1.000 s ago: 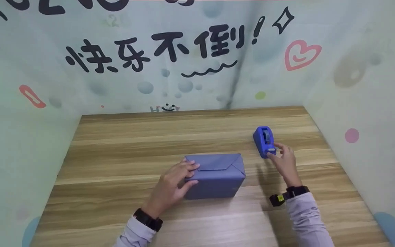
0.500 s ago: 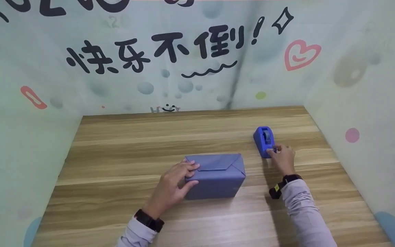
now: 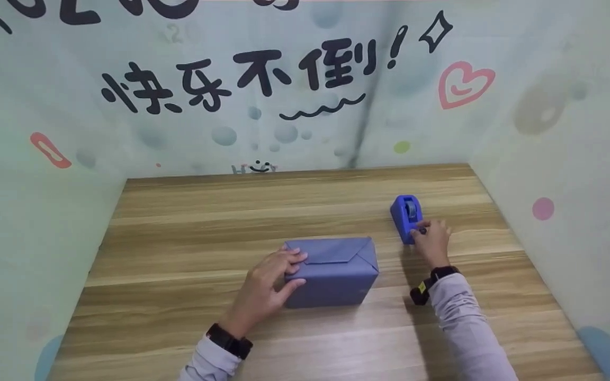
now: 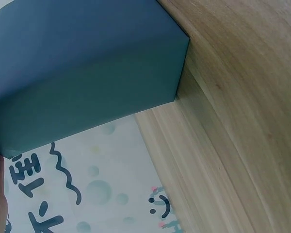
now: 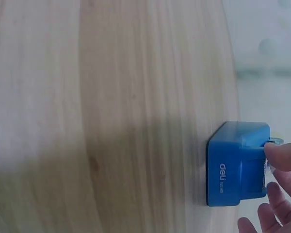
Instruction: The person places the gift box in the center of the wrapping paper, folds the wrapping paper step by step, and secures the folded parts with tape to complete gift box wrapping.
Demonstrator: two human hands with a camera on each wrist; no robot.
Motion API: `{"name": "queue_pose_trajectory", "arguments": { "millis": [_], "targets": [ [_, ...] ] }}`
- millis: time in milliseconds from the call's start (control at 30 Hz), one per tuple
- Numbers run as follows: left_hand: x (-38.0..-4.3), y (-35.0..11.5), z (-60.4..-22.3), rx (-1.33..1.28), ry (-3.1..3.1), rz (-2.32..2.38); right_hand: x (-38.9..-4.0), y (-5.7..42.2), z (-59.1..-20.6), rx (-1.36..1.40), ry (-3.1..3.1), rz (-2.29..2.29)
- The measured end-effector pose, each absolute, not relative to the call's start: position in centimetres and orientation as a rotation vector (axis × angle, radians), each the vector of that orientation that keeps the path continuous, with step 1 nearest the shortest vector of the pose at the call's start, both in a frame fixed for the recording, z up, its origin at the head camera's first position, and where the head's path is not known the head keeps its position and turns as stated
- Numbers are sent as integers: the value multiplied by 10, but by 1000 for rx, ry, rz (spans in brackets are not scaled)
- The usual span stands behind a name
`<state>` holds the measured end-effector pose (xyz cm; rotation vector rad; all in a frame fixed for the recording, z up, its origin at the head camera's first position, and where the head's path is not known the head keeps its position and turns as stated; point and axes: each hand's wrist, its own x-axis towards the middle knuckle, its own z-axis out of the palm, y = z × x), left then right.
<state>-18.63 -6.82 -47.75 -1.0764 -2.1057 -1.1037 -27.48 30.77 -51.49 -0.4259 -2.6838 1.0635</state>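
Note:
A box wrapped in blue-purple paper point(image 3: 331, 290) sits mid-table, with a folded flap across its top. My left hand point(image 3: 257, 291) holds the box's left end, fingers on top and thumb against the front face. In the left wrist view the wrapped box point(image 4: 92, 73) fills the upper left. A blue tape dispenser point(image 3: 403, 217) stands farther back on the right. At its near end, my right hand point(image 3: 433, 243) pinches the tape with thumb and index finger. The right wrist view has the dispenser point(image 5: 228, 165) at lower right beside the thumb point(image 5: 283, 155); the strip is hard to make out.
A wooden table point(image 3: 204, 211) carries everything. Printed cloth walls point(image 3: 284, 143) close it in at the back and both sides. A camera on a strap point(image 3: 420, 293) hangs at the right wrist.
My right hand has shifted slightly left and its thumb and finger have closed together at the dispenser's near end. The left hand, box and dispenser stay put.

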Motion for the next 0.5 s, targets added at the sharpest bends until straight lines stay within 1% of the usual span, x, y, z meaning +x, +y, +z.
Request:
{"name": "queue_pose_trajectory", "arguments": {
  "millis": [200, 500],
  "targets": [
    [-185, -68, -477, -1067, -2113, -1110, -277, 300, -513, -451, -2610, 1073],
    [-185, -68, -477, -1056, -2128, -1128, -279, 309, -490, -627, -2533, 1317]
  ]
}}
